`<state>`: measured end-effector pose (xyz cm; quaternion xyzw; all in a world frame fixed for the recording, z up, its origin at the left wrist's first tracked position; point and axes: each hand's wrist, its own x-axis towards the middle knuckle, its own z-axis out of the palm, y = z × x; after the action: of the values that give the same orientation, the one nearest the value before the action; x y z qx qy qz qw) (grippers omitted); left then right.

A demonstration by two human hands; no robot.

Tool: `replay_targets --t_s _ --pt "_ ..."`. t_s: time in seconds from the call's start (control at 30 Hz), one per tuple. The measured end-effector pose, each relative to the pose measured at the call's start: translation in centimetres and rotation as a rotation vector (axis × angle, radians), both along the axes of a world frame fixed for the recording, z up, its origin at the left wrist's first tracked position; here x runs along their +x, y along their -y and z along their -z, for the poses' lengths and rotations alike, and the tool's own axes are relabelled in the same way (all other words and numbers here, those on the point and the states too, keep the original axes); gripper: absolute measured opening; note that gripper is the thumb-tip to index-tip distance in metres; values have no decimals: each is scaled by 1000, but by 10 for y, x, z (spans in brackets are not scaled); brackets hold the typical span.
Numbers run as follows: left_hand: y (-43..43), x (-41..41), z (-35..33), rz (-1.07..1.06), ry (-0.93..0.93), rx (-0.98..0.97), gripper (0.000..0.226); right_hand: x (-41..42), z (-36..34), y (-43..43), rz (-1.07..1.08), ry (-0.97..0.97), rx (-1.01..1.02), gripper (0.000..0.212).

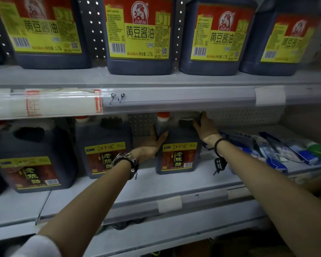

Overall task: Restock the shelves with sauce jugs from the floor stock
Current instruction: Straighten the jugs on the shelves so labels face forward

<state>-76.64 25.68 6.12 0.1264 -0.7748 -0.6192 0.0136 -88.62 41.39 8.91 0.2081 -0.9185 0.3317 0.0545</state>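
A dark vinegar jug (178, 156) with a red cap and a yellow-and-red label stands on the middle shelf (174, 184), set back from the front edge. My left hand (152, 143) lies flat against its left side with straight fingers. My right hand (205, 127) curls over the handle at the jug's top right. Two matching jugs, one (102, 151) close by and one (33, 160) at the far left, stand on the same shelf. Several soy sauce jugs (139, 36) with yellow labels line the upper shelf (156, 80).
Blue and white plastic packets (278, 151) lie on the middle shelf right of the held jug. A perforated back panel (141, 123) shows between the jugs. Price strips (174, 101) run along both shelf fronts. The space below the shelf is dark.
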Motion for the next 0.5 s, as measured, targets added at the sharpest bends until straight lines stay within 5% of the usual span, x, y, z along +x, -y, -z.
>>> replay_targets --t_s 0.23,0.43,0.5 --pt "3 5 -2 53 36 -37 58 4 -15 -6 -49 112 122 40" --pt "21 29 5 171 197 -157 68 31 -21 17 21 -209 -65 5" --pt "37 45 7 241 309 -261 84 48 -23 36 -28 -272 -23 15"
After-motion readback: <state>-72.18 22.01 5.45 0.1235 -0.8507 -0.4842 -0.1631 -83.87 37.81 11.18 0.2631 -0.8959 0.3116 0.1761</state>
